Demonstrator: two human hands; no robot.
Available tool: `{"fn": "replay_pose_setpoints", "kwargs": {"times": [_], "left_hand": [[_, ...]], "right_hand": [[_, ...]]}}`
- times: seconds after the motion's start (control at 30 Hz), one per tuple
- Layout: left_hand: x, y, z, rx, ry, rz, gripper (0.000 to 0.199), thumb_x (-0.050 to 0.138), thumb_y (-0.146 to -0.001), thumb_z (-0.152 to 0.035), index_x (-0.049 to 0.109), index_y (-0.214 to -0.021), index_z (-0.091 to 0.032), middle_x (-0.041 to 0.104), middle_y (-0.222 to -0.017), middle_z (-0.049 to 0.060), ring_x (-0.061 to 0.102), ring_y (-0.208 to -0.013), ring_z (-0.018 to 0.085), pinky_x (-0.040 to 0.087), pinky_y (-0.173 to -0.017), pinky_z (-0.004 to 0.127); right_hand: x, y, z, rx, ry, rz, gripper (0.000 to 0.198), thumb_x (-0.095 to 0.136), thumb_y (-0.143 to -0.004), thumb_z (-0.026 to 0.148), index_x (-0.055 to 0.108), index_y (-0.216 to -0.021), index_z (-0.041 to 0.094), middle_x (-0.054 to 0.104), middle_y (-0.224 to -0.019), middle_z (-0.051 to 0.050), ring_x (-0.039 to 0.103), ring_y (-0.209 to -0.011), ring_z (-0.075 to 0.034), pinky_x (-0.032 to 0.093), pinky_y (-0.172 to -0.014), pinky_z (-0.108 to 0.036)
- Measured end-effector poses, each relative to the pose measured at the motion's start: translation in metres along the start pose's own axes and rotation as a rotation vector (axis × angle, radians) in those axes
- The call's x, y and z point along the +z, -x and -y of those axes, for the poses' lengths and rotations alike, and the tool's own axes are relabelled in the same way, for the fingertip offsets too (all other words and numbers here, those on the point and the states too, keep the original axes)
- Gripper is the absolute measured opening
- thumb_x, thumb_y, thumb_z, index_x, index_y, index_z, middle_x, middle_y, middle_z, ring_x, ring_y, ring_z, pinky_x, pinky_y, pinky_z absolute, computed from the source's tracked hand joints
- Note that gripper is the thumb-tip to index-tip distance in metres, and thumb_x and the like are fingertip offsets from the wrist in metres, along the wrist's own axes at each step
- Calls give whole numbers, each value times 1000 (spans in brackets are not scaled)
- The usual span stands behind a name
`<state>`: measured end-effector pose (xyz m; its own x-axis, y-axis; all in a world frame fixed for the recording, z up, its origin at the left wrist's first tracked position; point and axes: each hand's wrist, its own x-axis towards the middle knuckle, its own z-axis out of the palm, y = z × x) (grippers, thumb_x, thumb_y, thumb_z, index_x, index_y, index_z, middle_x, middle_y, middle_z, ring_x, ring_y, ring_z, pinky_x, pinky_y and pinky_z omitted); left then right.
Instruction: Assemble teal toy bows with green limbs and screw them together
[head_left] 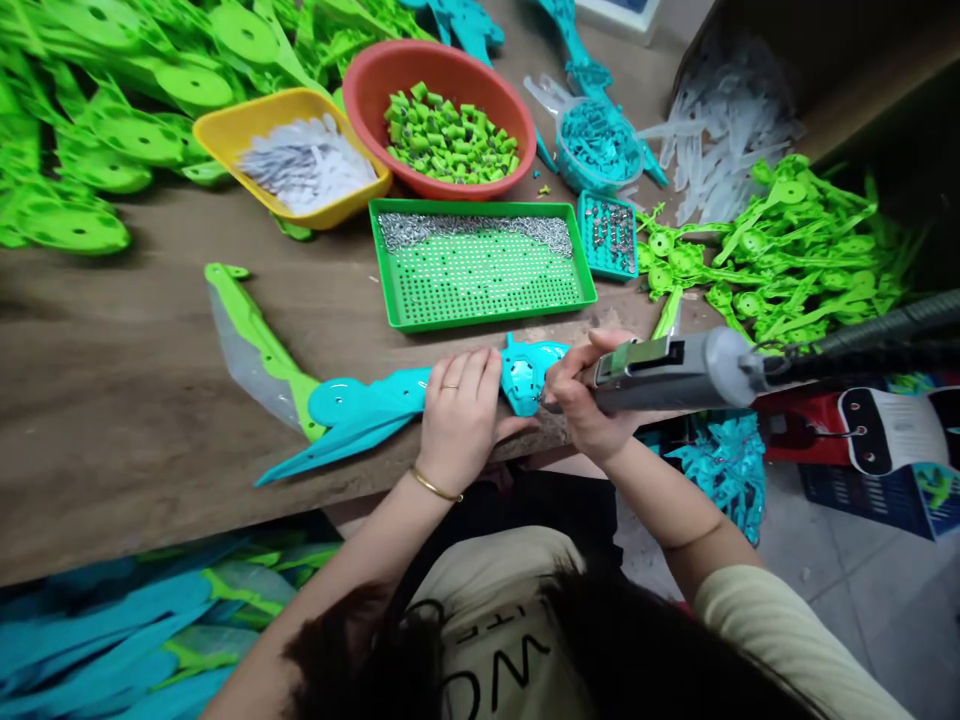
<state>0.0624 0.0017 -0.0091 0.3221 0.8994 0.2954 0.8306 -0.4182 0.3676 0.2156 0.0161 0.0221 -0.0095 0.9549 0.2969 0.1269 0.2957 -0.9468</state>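
My left hand (459,412) is closed over a long turquoise plastic part (375,402) and presses it to the table edge. A lime green and clear curved piece (262,350) joins its left end. In my right hand (589,400) is a grey powered screwdriver (667,375), held nearly level with a cable at its back. Its tip meets, or almost meets, the turquoise end piece (523,375), which has dark holes; contact is partly hidden by my fingers. Just beyond my hands lies a green tray (491,325) of small silver screws.
Behind the tray stand a red bowl (360,110) of green pieces and a yellow tray (225,150) of white strips. A small turquoise tray (631,270) holds metal bits. Green parts (795,250) pile up at right, more at left (112,120). Turquoise parts (97,630) lie below the table.
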Motion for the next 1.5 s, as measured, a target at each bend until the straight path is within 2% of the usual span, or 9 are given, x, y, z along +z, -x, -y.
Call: {"fn": "replay_pose_setpoints", "kwargs": {"times": [0.13, 0.3, 0.4, 0.53, 0.6, 0.7, 1.03, 1.3, 1.5], "left_hand": [[-7, 9, -3, 4, -20, -1, 76, 63, -81, -58, 51, -132, -3, 59, -129, 24, 53, -121, 35, 34, -108, 48], [-35, 16, -3, -56, -118, 79, 84, 58, -78, -67, 50, -134, -4, 58, -123, 24, 54, -112, 38, 41, -96, 50], [-42, -2, -5, -48, -106, 109, 82, 56, -76, -72, 56, -127, -7, 55, -124, 24, 51, -115, 38, 42, -95, 49], [-32, -30, -4, -101, -184, 231, 56, 51, -85, -64, 65, -96, -11, 59, -101, 17, 55, -97, 33, 45, -80, 43], [-26, -35, -1, -112, -189, 254, 52, 49, -85, -64, 63, -91, -14, 58, -94, 13, 55, -92, 31, 43, -76, 41], [-22, -33, 4, -134, -133, 227, 51, 49, -85, -65, 63, -93, -18, 58, -96, 10, 54, -93, 30, 42, -77, 40], [-22, -30, 7, -155, -21, 214, 47, 54, -84, -63, 68, -97, -19, 58, -98, 10, 52, -96, 29, 40, -81, 41], [-22, -30, 6, -164, -33, 212, 47, 52, -85, -63, 67, -96, -20, 58, -97, 10, 52, -96, 29, 40, -81, 41], [-21, -29, 5, -155, -65, 189, 48, 53, -84, -64, 67, -94, -19, 58, -95, 10, 52, -96, 29, 41, -82, 42]], "right_hand": [[2, -12, 24, -52, -106, -52, 20, 71, -79, 40, 64, -87, 24, 63, -74, 2, 61, -61, -11, 57, -60, -29], [-9, -63, 58, -93, -104, -188, 26, 73, -76, 45, 65, -91, 25, 68, -92, 0, 68, -82, -15, 58, -81, -34], [-2, -99, 50, -157, -62, -218, 26, 71, -78, 48, 65, -91, 25, 68, -98, -1, 68, -91, -16, 56, -88, -34], [25, -122, 18, -67, -101, -266, 24, 69, -77, 44, 63, -84, 22, 68, -83, 0, 64, -65, -11, 56, -66, -28], [36, -122, 5, -29, -142, -297, 24, 70, -75, 41, 63, -82, 20, 67, -76, 1, 59, -56, -10, 54, -59, -28], [42, -118, -3, -28, -154, -272, 23, 71, -74, 40, 63, -80, 19, 64, -72, 2, 56, -54, -9, 54, -61, -29], [40, -115, -10, -63, -176, -252, 24, 72, -75, 41, 61, -81, 21, 59, -71, 5, 53, -54, -7, 53, -58, -27], [42, -111, -5, -55, -191, -219, 23, 74, -72, 39, 63, -81, 21, 66, -78, 2, 60, -63, -10, 58, -67, -31], [43, -110, -11, -44, -196, -189, 25, 74, -73, 42, 63, -75, 20, 63, -75, 3, 57, -60, -8, 56, -62, -28]]}}
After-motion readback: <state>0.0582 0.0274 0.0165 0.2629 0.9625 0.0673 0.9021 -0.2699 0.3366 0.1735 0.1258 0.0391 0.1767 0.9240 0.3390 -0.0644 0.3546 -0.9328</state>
